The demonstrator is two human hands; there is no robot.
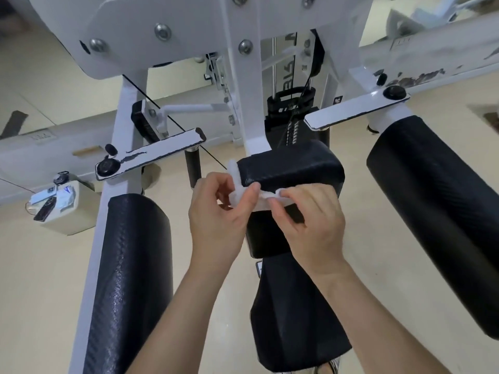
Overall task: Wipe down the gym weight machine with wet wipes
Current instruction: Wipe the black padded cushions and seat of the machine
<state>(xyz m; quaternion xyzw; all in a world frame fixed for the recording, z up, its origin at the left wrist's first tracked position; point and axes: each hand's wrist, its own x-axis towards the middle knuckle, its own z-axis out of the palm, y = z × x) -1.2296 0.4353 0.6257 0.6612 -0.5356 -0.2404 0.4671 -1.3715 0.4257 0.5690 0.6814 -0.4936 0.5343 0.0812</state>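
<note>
The white machine (247, 103) fills the view, a black arm pad (135, 265) on the left and another (432, 211) on the right. The seat (294, 319) runs down the middle below a black centre pad (291, 166). In front of that pad, the left hand (216, 214) and the right hand (313, 228) each pinch the crumpled white wipe (239, 195) between thumb and fingertips, stretched between them.

Both hands hold a white wet wipe (244, 194) above the black chest pad (291, 164): the left hand (218, 214) and right hand (310, 220) pinch its ends.
</note>
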